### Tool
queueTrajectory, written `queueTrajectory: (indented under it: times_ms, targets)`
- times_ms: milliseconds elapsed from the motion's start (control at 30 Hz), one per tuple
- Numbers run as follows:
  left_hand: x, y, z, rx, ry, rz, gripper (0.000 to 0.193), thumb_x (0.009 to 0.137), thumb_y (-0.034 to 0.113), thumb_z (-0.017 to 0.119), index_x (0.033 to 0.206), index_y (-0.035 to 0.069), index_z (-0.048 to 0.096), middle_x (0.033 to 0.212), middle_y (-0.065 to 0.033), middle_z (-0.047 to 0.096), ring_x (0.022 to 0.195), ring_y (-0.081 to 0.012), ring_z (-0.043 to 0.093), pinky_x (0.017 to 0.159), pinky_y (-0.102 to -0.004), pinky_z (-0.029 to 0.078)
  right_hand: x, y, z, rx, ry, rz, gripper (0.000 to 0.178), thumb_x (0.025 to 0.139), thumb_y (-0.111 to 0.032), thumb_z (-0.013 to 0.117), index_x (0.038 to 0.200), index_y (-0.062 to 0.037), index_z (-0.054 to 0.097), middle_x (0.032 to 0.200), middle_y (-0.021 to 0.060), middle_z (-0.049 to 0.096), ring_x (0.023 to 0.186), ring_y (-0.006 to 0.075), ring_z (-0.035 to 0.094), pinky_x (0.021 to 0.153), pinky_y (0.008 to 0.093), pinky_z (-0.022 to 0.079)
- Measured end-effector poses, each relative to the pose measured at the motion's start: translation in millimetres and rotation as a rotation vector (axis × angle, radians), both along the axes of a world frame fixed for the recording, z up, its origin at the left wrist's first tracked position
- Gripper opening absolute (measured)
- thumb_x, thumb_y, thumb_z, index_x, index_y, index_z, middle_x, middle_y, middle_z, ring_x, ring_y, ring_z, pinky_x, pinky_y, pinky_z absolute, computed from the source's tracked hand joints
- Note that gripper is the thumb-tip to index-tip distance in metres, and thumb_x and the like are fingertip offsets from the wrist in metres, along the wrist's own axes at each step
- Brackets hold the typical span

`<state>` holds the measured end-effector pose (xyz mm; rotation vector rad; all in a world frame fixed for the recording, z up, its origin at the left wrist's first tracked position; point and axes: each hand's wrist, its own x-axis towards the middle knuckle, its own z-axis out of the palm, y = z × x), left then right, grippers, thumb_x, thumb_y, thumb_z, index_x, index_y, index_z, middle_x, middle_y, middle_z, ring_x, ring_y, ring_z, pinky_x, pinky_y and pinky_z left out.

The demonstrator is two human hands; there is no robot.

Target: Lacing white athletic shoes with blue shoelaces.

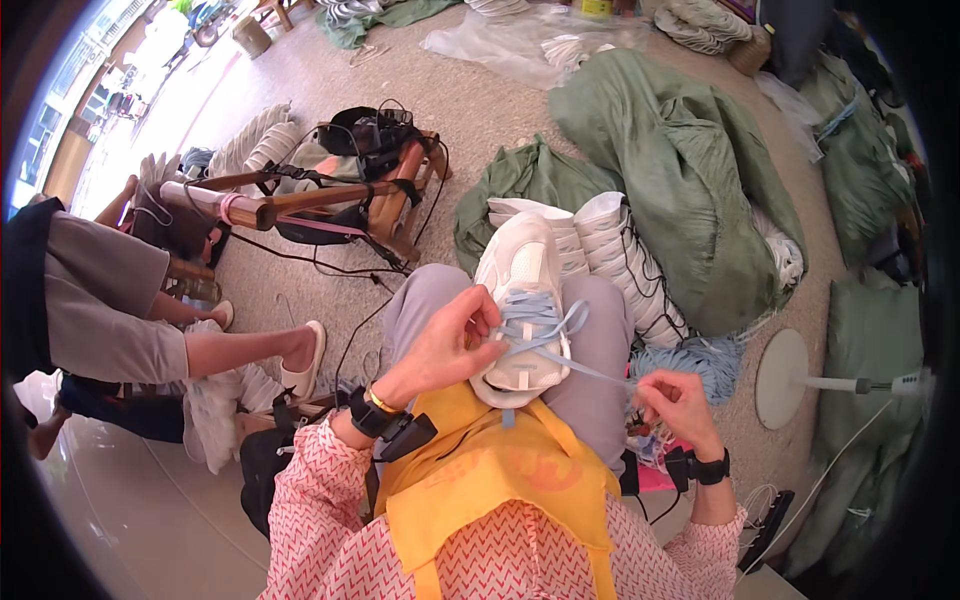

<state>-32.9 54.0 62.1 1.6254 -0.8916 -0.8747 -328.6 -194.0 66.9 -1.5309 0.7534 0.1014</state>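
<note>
White shoe point(522, 290) on lap, resting across grey-trousered knees, toe pointing away. Pale blue lace point(540, 322) threaded through upper eyelets, loose loops over tongue, one strand running out to the right. Left hand point(447, 343) on shoe's left side, fingertips pinched on lace near eyelets. Right hand point(676, 402) off to the right of shoe, closed on far end of same lace, strand drawn taut between hand and shoe. Black wristbands on both wrists. Yellow apron point(490, 480) just below shoe, over pink patterned sleeves. Beyond knees: stack of white shoes point(610, 235) against green sacks point(680, 170). Bundle of blue laces point(700, 362) on floor near right hand. White fan base point(782, 378) further right. Wooden stool point(330, 200) with cables at upper left. Another person's bare legs point(240, 345) at left, well apart.
</note>
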Motion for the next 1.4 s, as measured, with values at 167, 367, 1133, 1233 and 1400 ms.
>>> queueTrajectory:
  times_ms: [167,367,1133,1233,1400]
  targets:
    - [-4.4,9.1,13.1,0.058,-0.198,-0.062,0.027,0.085,0.006,0.081,0.096,0.004,0.056,0.098,-0.0038,0.051,0.089,-0.0149,0.055,0.077,-0.0278,0.049,52.1,15.0,12.0,-0.367,-0.144,-0.026,0.018,0.091,-0.002,0.074,0.109,-0.0019,0.075,0.099,0.0051,0.074,0.064,0.0078,0.066,0.057,0.0244,0.053]
    - [-14.3,8.6,24.5,0.08,-0.308,-0.047,0.028,0.083,0.007,0.084,0.088,0.002,0.057,0.093,-0.0065,0.052,0.083,-0.019,0.056,0.073,-0.0307,0.05,119.7,29.1,17.5,-0.717,-0.488,0.162,0.031,0.087,-0.003,0.075,0.117,-0.0047,0.07,0.117,0.0113,0.072,0.077,0.0222,0.072,0.067,0.0319,0.058]
    - [15.3,37.9,40.5,0.224,0.169,-0.088,0.019,0.097,0.006,0.073,0.087,0.003,0.056,0.082,0.0051,0.054,0.079,-0.0045,0.05,0.07,-0.023,0.046,110.3,24.1,6.9,-0.139,-0.344,0.213,0.004,0.094,-0.003,0.073,0.097,-0.0012,0.074,0.077,-0.0032,0.065,0.064,0.0045,0.056,0.057,0.0222,0.045]
    - [12.7,35.5,37.3,0.247,0.232,-0.077,0.019,0.097,0.006,0.073,0.087,0.004,0.056,0.083,0.0059,0.053,0.079,-0.0034,0.05,0.07,-0.0226,0.045,112.0,26.6,3.1,-0.01,-0.486,0.214,0.008,0.099,-0.005,0.069,0.101,-0.0021,0.075,0.088,-0.0033,0.072,0.066,0.0017,0.054,0.057,0.0206,0.044]
    - [12.3,34.2,37.3,0.256,0.239,-0.073,0.021,0.097,0.007,0.073,0.086,0.004,0.055,0.083,0.0067,0.053,0.078,-0.0029,0.05,0.069,-0.0227,0.044,112.6,20.7,13.9,0.289,-0.266,0.252,0.013,0.102,-0.005,0.064,0.112,-0.0015,0.072,0.101,0.0035,0.076,0.065,0.0015,0.054,0.057,0.0192,0.044]
